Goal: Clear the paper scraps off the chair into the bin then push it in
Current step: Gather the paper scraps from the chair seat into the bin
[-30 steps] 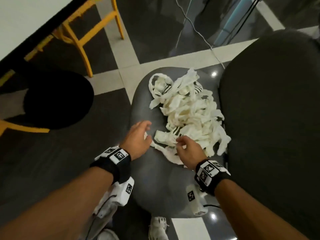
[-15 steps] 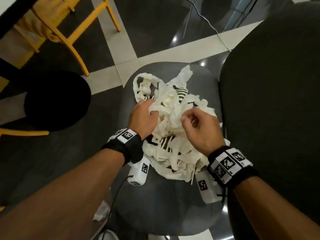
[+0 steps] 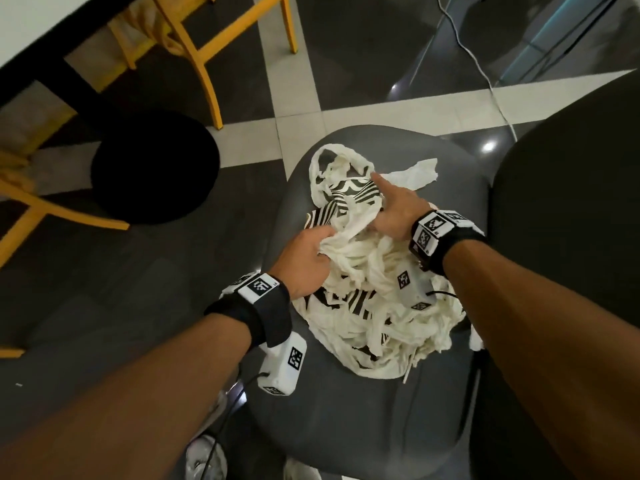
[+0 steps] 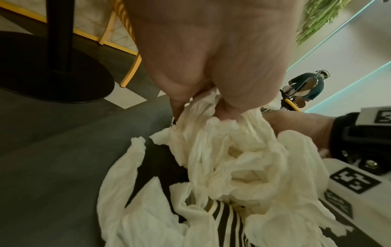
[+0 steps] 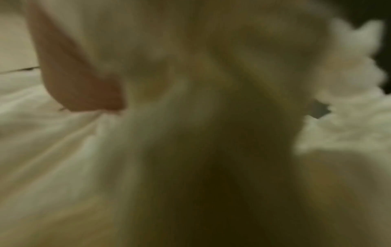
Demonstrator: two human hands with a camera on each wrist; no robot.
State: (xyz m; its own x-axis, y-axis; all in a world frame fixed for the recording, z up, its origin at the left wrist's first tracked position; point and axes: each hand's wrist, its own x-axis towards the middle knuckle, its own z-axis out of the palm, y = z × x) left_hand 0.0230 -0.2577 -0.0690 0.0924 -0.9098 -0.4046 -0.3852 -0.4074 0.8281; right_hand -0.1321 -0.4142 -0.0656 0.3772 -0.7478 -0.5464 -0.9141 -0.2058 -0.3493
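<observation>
Clearly the paper scraps point(image 3: 374, 296) are light, soft and loose, so the left hand point(image 3: 304, 261) bunches a fistful while the right hand point(image 3: 398, 216) reaches flat across the far strips.

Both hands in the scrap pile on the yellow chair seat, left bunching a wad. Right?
Not the yellow chair. The paper scraps lie on the grey chair seat, as the head view shows; the yellow chair stands off by the table. Left hand does bunch a wad, right hand in the pile.

Left hand point(image 3: 304, 261) clenched; right hand point(image 3: 398, 213) forefinger extended.
</observation>
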